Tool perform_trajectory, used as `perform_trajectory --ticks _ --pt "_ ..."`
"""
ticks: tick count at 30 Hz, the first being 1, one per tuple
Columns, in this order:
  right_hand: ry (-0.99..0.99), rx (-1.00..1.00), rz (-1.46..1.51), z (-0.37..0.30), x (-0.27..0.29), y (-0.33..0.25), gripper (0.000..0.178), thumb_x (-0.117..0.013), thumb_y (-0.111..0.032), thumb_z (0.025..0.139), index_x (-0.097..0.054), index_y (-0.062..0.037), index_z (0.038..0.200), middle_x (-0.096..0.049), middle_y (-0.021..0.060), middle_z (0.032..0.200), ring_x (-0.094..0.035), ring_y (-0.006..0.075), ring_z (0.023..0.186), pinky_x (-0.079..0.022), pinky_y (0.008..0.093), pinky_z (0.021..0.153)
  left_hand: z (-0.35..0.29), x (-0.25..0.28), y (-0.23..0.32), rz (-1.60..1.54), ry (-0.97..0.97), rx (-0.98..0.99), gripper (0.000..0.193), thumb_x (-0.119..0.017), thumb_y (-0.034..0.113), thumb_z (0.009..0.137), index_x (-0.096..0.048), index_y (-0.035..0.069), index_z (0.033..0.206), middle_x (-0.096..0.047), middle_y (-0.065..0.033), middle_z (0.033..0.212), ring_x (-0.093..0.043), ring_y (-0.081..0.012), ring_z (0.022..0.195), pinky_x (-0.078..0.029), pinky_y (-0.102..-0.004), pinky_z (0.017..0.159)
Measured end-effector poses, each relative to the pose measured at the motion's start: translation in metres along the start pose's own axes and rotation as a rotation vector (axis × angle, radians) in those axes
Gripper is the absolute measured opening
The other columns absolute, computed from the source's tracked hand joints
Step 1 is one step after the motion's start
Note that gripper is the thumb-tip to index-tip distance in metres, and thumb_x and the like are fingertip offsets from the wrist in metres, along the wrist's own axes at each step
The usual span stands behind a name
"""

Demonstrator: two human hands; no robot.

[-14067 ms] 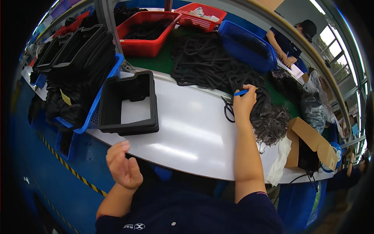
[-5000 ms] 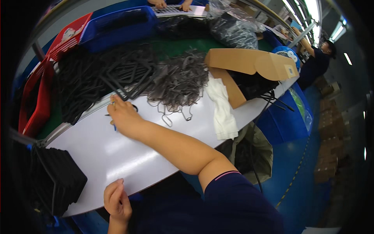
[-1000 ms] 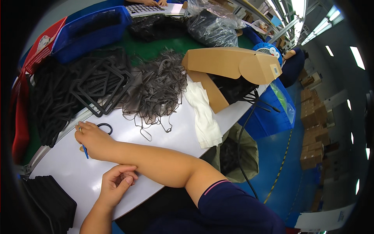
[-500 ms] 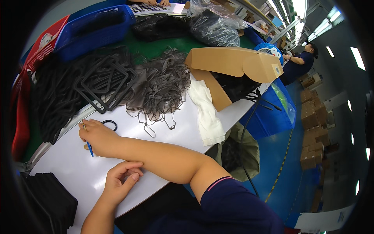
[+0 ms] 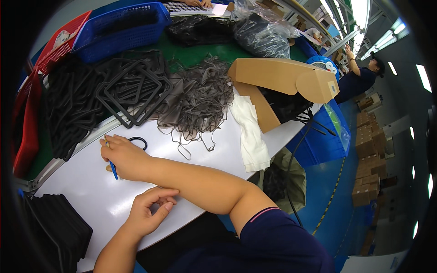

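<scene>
On the white table [image 5: 91, 200], in a workshop with a blue floor and stacked cartons, the right hand [image 5: 123, 157] lies closed around a blue tool [image 5: 113, 170] just beside a black ring [image 5: 139, 142], while the left hand [image 5: 148, 214] rests half curled, empty, touching the right forearm

The right hand [image 5: 122, 157] rests on the white table [image 5: 207, 159], gripping a blue pen [image 5: 112, 169]. A black ring [image 5: 138, 142] lies just beside it at one o'clock. The left hand [image 5: 148, 214], fingers curled, sits at five o'clock of the right hand, touching that forearm. Grey bands [image 5: 198, 98] are piled at one o'clock.
</scene>
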State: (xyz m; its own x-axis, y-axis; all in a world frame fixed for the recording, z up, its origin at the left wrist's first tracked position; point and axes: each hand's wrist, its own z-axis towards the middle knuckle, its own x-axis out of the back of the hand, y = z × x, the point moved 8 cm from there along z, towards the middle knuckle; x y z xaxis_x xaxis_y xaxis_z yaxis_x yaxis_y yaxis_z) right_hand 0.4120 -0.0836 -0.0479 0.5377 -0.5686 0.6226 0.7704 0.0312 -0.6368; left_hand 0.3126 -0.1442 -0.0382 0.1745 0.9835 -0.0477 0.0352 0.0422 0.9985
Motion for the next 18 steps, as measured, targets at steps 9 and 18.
perform_trajectory --ticks 9,18 --pt "-0.013 -0.015 0.009 -0.0009 -0.0002 0.0018 0.029 -0.076 -0.012 0.081 -0.051 -0.0052 0.093 -0.05 0.0294 0.141 -0.04 0.0445 0.139 -0.031 0.0525 0.117 0.0028 -0.0004 0.0014 0.041 -0.011 -0.015 0.033 -0.064 0.001 0.088 -0.068 0.001 0.12 -0.068 -0.0096 0.093 -0.062 -0.0141 0.081 -0.049 -0.0265 0.073" --pt "-0.016 -0.01 0.011 -0.0016 0.0013 -0.0018 0.029 -0.076 -0.011 0.081 -0.05 -0.0051 0.093 -0.051 0.0294 0.14 -0.04 0.0446 0.139 -0.03 0.0521 0.117 0.0013 -0.0015 0.0038 0.093 -0.023 -0.034 0.032 -0.066 0.002 0.088 -0.069 0.003 0.12 -0.067 -0.0086 0.09 -0.06 -0.0127 0.075 -0.048 -0.0259 0.069"
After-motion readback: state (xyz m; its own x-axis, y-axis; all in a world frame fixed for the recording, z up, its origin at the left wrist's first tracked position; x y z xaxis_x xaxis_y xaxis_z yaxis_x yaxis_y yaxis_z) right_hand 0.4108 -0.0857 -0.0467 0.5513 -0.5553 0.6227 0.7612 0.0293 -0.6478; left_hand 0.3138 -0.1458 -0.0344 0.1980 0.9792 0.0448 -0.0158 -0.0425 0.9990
